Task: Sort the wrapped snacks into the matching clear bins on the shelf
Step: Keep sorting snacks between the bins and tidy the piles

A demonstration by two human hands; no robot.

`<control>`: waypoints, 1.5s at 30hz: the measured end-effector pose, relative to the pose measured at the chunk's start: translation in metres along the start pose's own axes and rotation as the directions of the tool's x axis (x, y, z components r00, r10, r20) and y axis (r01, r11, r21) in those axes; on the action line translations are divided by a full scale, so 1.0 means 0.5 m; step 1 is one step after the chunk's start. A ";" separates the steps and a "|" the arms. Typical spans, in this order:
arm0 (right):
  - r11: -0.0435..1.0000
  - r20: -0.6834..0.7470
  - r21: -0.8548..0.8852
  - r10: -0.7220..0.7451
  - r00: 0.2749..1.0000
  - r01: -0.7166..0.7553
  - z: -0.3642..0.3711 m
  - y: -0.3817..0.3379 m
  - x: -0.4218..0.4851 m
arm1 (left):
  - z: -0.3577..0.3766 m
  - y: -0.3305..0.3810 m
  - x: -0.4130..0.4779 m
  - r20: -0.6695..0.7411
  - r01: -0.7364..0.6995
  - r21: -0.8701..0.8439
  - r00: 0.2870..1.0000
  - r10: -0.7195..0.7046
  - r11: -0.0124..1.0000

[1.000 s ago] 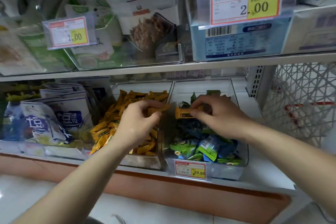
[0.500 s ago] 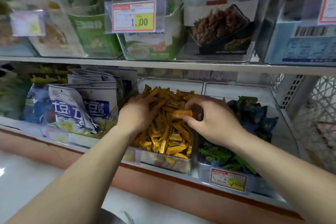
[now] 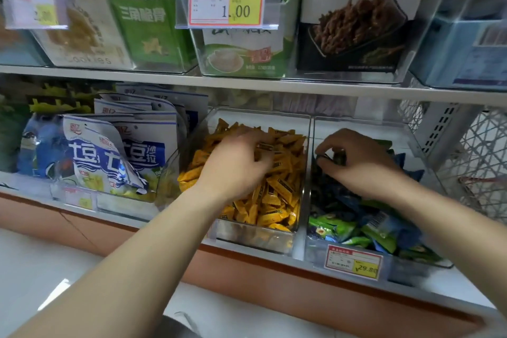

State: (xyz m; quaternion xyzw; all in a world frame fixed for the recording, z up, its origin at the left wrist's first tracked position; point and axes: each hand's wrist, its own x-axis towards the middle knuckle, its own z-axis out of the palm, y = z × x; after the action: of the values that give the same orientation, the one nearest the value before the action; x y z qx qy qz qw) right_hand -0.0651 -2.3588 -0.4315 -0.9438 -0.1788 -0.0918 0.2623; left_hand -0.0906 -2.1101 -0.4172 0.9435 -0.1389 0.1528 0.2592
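Left hand point(image 3: 238, 164) in yellow bin point(image 3: 255, 239), fingers bent down into yellow snacks point(image 3: 277, 195); grip hidden, cannot tell. Right hand point(image 3: 362, 164) in right bin point(image 3: 406, 269) touching yellow bin, thumb and forefinger nearly closed, pinching dark snack point(image 3: 333, 158) above green-blue snacks point(image 3: 381, 233).

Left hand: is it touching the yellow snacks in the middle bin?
Touching. Head view: left hand rests directly on the yellow snacks, with no gap visible.
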 end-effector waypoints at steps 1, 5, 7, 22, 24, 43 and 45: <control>1.000 0.025 0.014 0.020 0.999 -0.020 -0.015 0.019 -0.016 | 0.014 0.019 -0.007 0.042 -0.026 -0.014 0.999 0.027 1.000; 0.996 0.247 0.074 0.034 0.968 -0.054 -0.048 0.069 -0.055 | 0.080 0.077 -0.031 0.132 -0.005 -0.050 0.991 0.012 0.999; 1.000 0.394 -0.009 -0.003 0.919 0.008 -0.043 0.070 -0.064 | 0.099 0.085 -0.036 0.143 0.039 -0.023 0.989 -0.035 0.999; 0.856 0.523 -0.395 -0.088 0.848 0.333 -0.069 0.090 -0.090 | 0.103 0.076 -0.039 0.206 -0.078 -0.002 0.976 0.077 0.997; 0.921 0.426 -0.302 -0.100 0.899 0.246 -0.094 0.098 -0.093 | 0.102 0.073 -0.038 0.218 -0.085 0.009 0.972 0.081 0.996; 0.950 0.109 0.178 0.240 0.965 -0.256 -0.138 0.234 -0.220 | 0.313 0.313 0.086 0.611 -0.446 -0.053 0.693 0.382 0.893; 0.954 0.108 0.142 0.249 0.963 -0.262 -0.141 0.237 -0.220 | 0.325 0.291 0.097 0.692 -0.531 0.041 0.627 0.360 0.846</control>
State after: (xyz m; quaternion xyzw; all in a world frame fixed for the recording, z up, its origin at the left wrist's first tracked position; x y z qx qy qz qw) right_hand -0.1263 -2.5225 -0.4560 -0.9388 -0.0733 -0.0008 0.3366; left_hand -0.0610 -2.3258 -0.4678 0.8939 -0.4321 -0.1152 0.0301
